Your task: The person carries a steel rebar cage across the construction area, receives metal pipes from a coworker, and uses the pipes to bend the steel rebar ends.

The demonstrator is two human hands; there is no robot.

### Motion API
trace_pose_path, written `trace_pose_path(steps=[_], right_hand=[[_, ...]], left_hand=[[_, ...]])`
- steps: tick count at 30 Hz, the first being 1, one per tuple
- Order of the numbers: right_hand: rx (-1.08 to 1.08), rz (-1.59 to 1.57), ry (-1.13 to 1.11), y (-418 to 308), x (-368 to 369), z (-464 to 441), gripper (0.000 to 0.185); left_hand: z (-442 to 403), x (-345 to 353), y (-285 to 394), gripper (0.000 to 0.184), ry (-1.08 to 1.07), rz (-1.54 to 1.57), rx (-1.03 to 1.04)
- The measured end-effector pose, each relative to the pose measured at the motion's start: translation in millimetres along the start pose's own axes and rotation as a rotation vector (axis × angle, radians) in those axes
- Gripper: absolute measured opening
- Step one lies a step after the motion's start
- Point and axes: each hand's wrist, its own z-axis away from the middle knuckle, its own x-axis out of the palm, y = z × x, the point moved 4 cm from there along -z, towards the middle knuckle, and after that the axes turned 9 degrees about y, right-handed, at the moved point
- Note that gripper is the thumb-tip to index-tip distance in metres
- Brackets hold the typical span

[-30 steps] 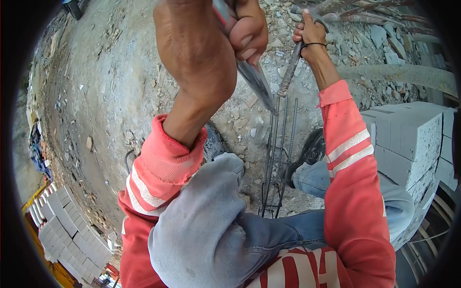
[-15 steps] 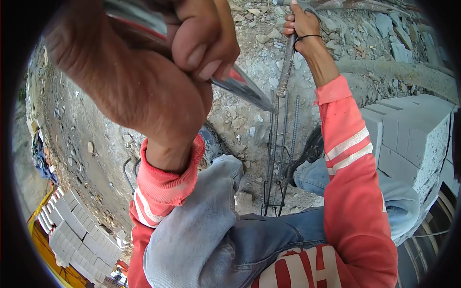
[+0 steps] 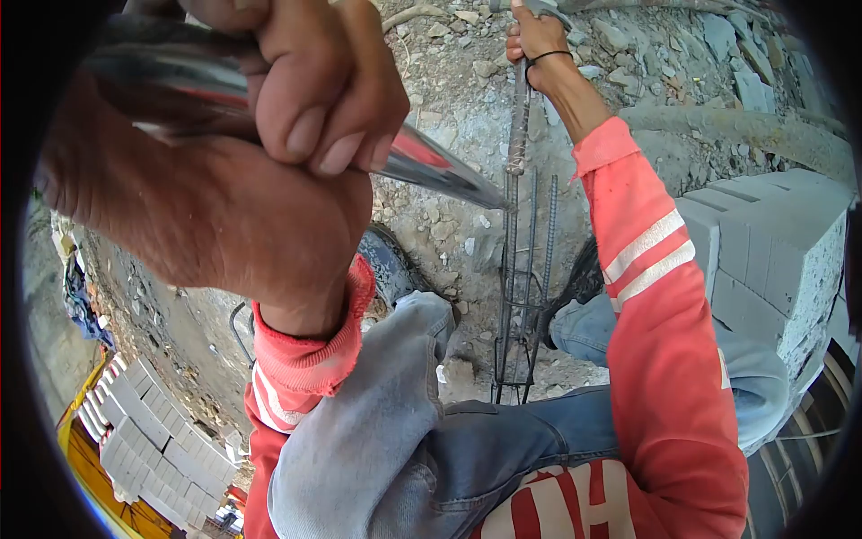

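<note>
The rebar cage [image 3: 510, 260] runs away from the body between the two feet, its long axis close to straight up and down my view; whether it rests fully on the ground I can't tell from here. The relation I'd weigh most is at its far end. The silver bar [image 3: 440, 171], shiny with a red patch, slants in from upper left, and its narrow tip meets the leftmost rods, or overlaps them in my view; contact is unclear. Against those rods it lies crosswise, at a steep angle.

The left hand [image 3: 260, 189] has its grip wrapped tightly round that bar, fingers curled over, high and near the camera, so the cage lies right of and below it. The right hand [image 3: 543, 45] is farther out, beyond the cage's end, its grip closed on the dark-handled tool [image 3: 519, 126]. That handle points back at me, nearly in line with the rods, its lower end just by their tips.

Farther out I have a boot [image 3: 391, 265] left of the cage and pale blocks [image 3: 754, 242] stacked to the right.
</note>
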Motion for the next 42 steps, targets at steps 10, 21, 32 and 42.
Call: trace_pose_path(steps=[10,21,32,42], right_hand=[[-0.026,0.253,0.021,24.8,-2.1,-4.0,0.009],[0.034,-0.074,0.018,11.7,-14.9,-28.4,0.009],[0.107,0.163,0.081,21.0,-18.2,-10.7,0.017],[-0.225,0.902,-0.159,9.5,-28.5,27.2,0.041]], left_hand=[[0.9,-8.9,1.8,0.062,-0.041,0.032,-0.033],[4.2,-7.8,2.6,0.059,0.01,0.037,-0.025],[2.0,-4.7,3.3,0.056,0.051,0.013,-0.028],[0.8,2.8,-0.5,0.057,0.037,-0.012,0.011]])
